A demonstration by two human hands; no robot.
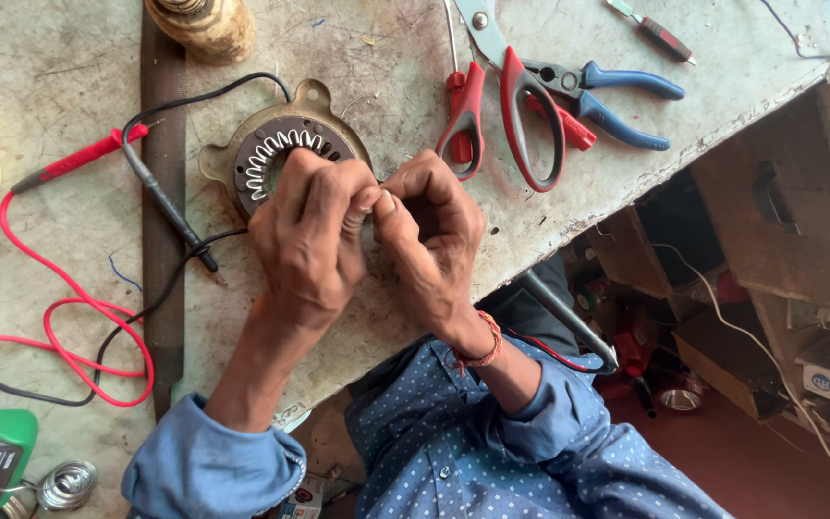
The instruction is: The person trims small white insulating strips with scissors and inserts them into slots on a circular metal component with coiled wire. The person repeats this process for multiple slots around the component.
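Red multimeter probe (79,159): left of motor stator (276,154), lying on tabletop (40,67). Left hand (307,235) and right hand (431,231): over stator's right edge, fingers pinched together on something too fine to identify. Scissors (501,86): right of stator. Risk: a pinched fine strand may snap if tugged.
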